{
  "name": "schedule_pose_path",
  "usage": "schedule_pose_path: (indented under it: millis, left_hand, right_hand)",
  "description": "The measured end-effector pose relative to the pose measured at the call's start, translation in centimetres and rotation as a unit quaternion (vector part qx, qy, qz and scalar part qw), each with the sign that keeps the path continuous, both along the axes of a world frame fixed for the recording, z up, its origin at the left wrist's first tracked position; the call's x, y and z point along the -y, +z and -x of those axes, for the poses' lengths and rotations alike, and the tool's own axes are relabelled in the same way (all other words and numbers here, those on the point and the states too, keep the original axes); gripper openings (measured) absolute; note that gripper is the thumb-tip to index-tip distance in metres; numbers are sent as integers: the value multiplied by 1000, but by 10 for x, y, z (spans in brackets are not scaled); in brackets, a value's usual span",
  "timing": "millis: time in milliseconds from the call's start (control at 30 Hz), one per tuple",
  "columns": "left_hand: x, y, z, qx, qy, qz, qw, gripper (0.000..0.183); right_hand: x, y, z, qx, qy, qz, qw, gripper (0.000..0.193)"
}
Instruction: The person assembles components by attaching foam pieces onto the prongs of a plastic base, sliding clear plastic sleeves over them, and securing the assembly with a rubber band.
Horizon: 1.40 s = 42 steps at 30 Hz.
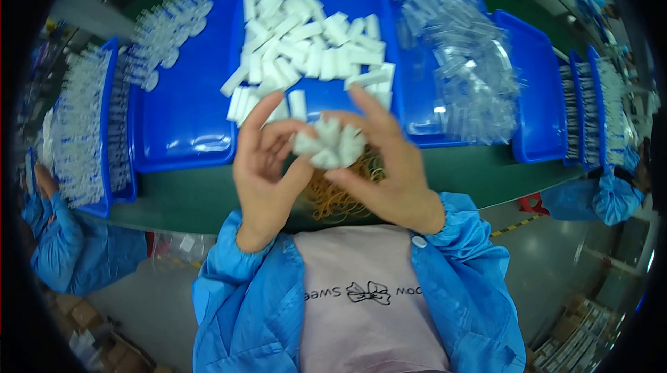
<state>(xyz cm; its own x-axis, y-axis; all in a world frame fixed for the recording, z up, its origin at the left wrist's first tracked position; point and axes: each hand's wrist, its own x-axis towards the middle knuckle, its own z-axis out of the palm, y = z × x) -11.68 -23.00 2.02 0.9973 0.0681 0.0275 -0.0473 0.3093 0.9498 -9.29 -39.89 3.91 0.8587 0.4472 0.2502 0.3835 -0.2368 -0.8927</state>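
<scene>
In front of my chest I hold a bundle of white cylindrical pieces [329, 143], their ends facing up. My left hand [267, 168] grips its left side between thumb and fingers. From the right, my right hand [389, 168] closes on the same bundle, with thumb below and one finger raised. Under the hands lies a heap of tan rubber bands [333, 199], partly hidden. Just beyond, a blue tray [326, 97] carries many loose white cylinders [292, 36] of the same look.
A blue tray [184, 112] to the left holds stemmed clear plastic parts [167, 32]. On the right, another blue tray [424, 126] has a pile of clear plastic tubes [472, 60]. Stacked trays of parts [83, 123] stand at the far left. People in blue sleeves [76, 241] sit on both sides.
</scene>
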Motion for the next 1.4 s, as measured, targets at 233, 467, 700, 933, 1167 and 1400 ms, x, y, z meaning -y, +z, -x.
schedule_pose_path:
  millis: [233,467,700,933,1167,1400]
  left_hand:
    - [-4,-12,-9,52,-46,-115,991,50]
    - [-1,-15,-9,83,-74,-65,992,64]
    - [7,-14,-9,52,-142,-69,986,65]
    - [7,-18,-10,13,-107,-5,994,51]
    - [7,-14,-10,68,-45,-53,995,52]
    - [6,-11,-9,61,-33,-102,992,54]
  right_hand:
    - [4,-16,-5,-50,4,-108,993,80]
    - [4,-11,-7,-247,-4,-256,935,89]
    - [5,-13,-8,-164,-26,-261,951,90]
    - [54,-7,-51,120,-230,69,963,60]
    - [76,-45,-103,223,-267,529,774,61]
    - [73,-48,-96,229,-236,512,794,58]
